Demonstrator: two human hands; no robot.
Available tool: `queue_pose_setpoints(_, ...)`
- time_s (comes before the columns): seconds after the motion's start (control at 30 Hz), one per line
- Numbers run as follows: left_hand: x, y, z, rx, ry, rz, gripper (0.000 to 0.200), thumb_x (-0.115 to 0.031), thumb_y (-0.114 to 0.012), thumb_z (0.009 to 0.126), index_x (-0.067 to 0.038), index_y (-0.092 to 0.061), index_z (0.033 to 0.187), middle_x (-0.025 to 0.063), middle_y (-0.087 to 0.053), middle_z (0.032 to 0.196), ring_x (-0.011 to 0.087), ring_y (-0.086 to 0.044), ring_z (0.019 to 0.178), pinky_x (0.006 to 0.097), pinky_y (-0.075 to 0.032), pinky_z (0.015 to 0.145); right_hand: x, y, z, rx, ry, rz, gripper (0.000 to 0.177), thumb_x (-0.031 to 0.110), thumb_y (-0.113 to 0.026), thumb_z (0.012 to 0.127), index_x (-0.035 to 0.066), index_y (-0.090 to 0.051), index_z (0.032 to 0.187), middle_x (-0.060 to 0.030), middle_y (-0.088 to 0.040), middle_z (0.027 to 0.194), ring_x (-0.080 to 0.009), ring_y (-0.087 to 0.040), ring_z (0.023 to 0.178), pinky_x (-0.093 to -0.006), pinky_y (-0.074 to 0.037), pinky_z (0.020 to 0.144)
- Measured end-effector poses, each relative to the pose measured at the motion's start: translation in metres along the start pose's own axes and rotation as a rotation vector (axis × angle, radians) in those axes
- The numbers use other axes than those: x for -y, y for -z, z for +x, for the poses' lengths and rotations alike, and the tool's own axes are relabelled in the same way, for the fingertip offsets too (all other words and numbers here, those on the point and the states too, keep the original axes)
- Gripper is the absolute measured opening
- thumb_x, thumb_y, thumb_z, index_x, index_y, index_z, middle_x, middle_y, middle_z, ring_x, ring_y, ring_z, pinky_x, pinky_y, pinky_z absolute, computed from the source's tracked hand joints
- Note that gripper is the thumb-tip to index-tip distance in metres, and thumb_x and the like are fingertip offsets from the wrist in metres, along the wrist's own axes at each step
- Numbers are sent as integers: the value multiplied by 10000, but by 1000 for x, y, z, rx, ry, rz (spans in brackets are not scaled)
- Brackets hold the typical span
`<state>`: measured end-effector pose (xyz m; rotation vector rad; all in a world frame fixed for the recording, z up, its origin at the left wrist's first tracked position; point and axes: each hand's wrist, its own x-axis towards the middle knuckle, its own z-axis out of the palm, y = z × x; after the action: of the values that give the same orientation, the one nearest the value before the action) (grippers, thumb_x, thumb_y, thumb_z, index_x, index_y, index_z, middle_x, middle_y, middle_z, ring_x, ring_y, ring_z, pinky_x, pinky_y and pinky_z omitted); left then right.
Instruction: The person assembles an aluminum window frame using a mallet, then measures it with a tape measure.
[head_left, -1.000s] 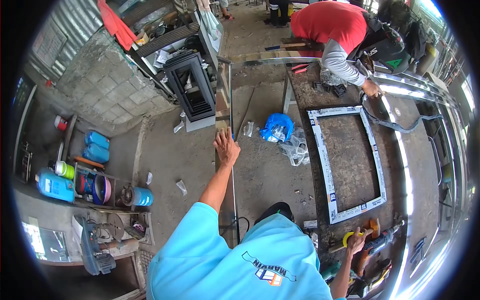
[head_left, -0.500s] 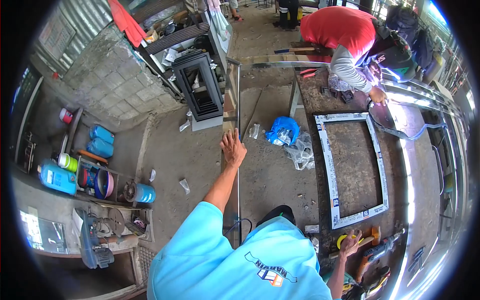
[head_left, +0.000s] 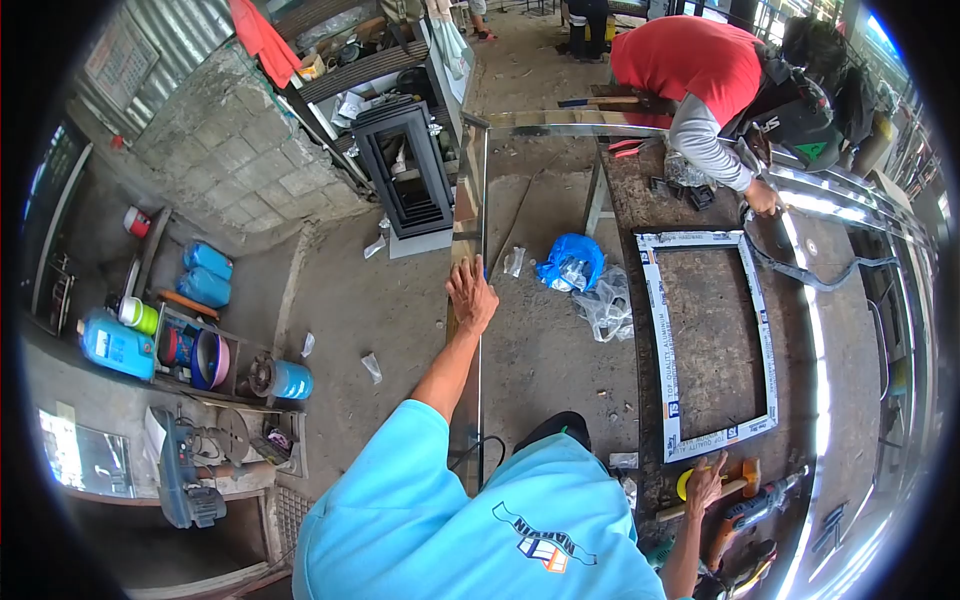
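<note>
My left hand (head_left: 472,296) lies over a long metal-edged bar (head_left: 482,370) with its fingers apart. A small blue bit shows beside its fingertips. On the right, my right hand (head_left: 706,486) is over the dark worktable (head_left: 640,350), fingers stretched toward the near edge of a rectangular frame (head_left: 662,345) wrapped in printed white film. A yellow ring-shaped thing (head_left: 684,484) sits right beside those fingers, partly covered by them. Close by are a hammer (head_left: 751,474) with a wooden handle and a power drill (head_left: 745,515).
Across the table a person in a red shirt (head_left: 685,62) bends over, one hand (head_left: 763,198) near a grey strap (head_left: 815,276). Pliers (head_left: 630,148) lie at the far end. A blue bag (head_left: 572,262) is on the floor; a dark louvred frame (head_left: 402,170) leans at the back.
The view has shifted slightly. My right hand has moved a little toward the frame's near edge, its fingers stretching out past the yellow ring. My left hand stays on the bar.
</note>
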<state>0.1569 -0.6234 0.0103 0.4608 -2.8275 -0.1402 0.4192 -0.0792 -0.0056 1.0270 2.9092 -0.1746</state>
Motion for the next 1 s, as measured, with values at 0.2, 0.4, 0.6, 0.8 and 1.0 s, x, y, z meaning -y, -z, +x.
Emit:
queue_pose_setpoints(0.2,1,0,0,-2,-6,-6,713,-214,-680,761,-105,-344,1380,139,-343,1396,335,-309,1281,491,-254,1023,-9,-3,-5,-69,-11,137,565,362,-487,890,138,-346,1389,-278,-640,899,-422,-618,825,-496,-460,718)
queue_pose_setpoints(0.4,0,0,0,-13,-9,-1,720,-212,-682,759,-107,-339,1383,139,-345,1395,336,-312,1278,491,-256,1023,-10,-2,-7,-88,-4,225,536,362,-488,889,123,-391,1359,-279,-639,860,-421,-621,786,-486,-468,705)
queue_pose_setpoints(0.6,2,-3,0,-13,-14,6,728,-219,-684,756,-107,-335,1386,138,-346,1392,331,-314,1276,491,-260,1018,-8,-2,-8,-113,-12,245,523,343,-505,883,119,-404,1345,-277,-639,850,-414,-623,772,-478,-470,700)
queue_pose_setpoints(0.8,1,-1,0,-13,-9,-4,728,-225,-689,751,-111,-348,1383,138,-349,1386,328,-314,1277,492,-260,1016,-8,-3,-8,-133,-9,188,518,336,-509,882,118,-406,1340,-276,-639,842,-418,-622,779,-481,-470,698)
queue_pose_setpoints(1.0,-1,5,-2,-83,-37,-30,723,-175,-662,731,-78,-359,1381,164,-402,1363,353,-363,1248,490,-281,1005,-12,-7,-8,-151,6,185,527,344,-539,870,140,-405,1337,-272,-638,867,-430,-618,803,-479,-471,695)
